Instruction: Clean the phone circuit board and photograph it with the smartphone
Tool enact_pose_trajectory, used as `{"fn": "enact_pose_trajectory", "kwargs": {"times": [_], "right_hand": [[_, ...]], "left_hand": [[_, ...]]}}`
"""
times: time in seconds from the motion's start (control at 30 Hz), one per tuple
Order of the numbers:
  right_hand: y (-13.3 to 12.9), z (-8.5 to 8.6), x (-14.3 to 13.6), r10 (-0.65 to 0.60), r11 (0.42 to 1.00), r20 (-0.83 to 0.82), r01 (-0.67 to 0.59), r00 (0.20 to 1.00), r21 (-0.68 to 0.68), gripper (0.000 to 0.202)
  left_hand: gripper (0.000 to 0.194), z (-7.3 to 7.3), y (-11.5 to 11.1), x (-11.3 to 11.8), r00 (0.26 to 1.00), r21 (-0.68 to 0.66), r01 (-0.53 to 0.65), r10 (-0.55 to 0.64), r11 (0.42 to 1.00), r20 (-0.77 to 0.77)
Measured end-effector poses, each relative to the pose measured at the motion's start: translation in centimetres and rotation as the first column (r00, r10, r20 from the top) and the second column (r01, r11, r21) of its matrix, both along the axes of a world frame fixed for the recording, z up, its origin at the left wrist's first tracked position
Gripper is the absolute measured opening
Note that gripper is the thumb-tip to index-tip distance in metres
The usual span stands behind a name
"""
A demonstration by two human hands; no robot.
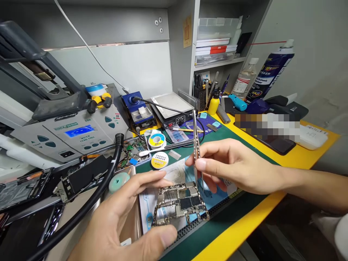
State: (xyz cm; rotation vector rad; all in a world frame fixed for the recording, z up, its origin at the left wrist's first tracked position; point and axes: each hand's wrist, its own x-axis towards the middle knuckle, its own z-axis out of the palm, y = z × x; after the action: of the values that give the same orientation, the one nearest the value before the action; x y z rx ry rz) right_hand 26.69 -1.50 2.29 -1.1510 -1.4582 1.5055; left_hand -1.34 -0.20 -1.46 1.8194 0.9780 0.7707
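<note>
A phone circuit board (190, 203) with chips and metal shields is pinched by its edges in my left hand (119, 214), thumb at the near side and fingers at the far side. Between the thumb and fingers of my right hand (231, 165) is a pair of metal tweezers (196, 156) with a row of holes. The tweezers stand nearly upright, tips pointing down by the board's far right corner; whether they touch it I cannot tell. Below the board lies a blue and white printed pad (178, 170) with a perforated edge.
A hot air station (81, 132) stands at left, its black hose (108, 170) curving past my left hand. Behind are solder reels (157, 139), a blue soldering station (137, 108) and a hot plate (172, 105). A phone (277, 141) and spray can (272, 72) stand right.
</note>
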Motion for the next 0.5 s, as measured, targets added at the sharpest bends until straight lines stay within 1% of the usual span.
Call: {"fn": "enact_pose_trajectory", "kwargs": {"times": [0.13, 0.23, 0.3, 0.4, 0.5], "right_hand": [[0.7, -0.1, -0.2, 0.000, 1.000, -0.121, -0.004, 0.993, -0.030, 0.048], [1.2, -0.5, -0.1, -0.008, 0.999, -0.180, -0.002, 0.984, -0.053, 0.045], [1.5, -0.7, -0.1, -0.018, 0.999, -0.182, 0.008, 0.983, -0.053, 0.044], [1.7, -0.9, -0.1, -0.034, 0.999, -0.179, 0.026, 0.983, -0.043, 0.042], [1.7, -1.0, -0.2, -0.045, 0.999, -0.170, 0.041, 0.984, -0.027, 0.043]], "left_hand": [[0.048, 0.9, 0.1, 0.4, 0.999, -0.077, 0.034, -0.031, 0.996, 0.036], [0.042, 1.9, 0.2, 0.9, 0.998, -0.118, -0.002, 0.008, 0.993, 0.056], [0.052, 2.6, 0.3, 1.2, 0.999, -0.204, -0.024, 0.030, 0.979, 0.026], [0.070, 3.2, 0.6, 1.4, 1.000, -0.325, -0.006, 0.007, 0.946, 0.002], [0.071, 3.3, 0.8, 1.4, 0.999, -0.346, 0.029, -0.018, 0.938, 0.036]]}}
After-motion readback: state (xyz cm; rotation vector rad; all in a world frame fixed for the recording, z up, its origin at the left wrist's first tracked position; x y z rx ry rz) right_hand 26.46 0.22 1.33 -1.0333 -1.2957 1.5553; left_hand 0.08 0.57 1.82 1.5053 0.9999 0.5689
